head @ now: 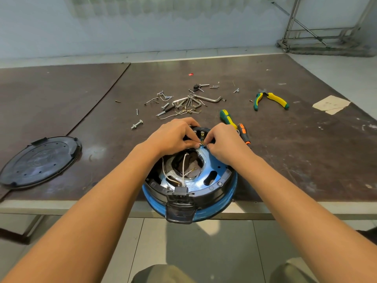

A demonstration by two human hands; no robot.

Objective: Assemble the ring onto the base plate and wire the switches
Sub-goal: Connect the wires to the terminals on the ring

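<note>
Ring (226, 180) on blue base plate (201, 181), left hand (173, 137) and right hand (223, 145) pinching tiny wire end (202, 144), switches (201, 133) mostly hidden

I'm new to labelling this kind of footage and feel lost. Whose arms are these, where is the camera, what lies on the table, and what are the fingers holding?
No machine here: a person works bare-handed, and the single picture comes from a camera on their head, looking down. On the brown worktable sits a round blue metal base plate with a black plastic ring around it, loose white wires inside. The left hand and right hand both pinch a small metal wire terminal at the far rim; it is too small to identify surely. Beyond lie a pile of screws and hex keys, a green-yellow screwdriver, an orange-black screwdriver, green-and-yellow pliers, and, far left, a round black cover.
</note>
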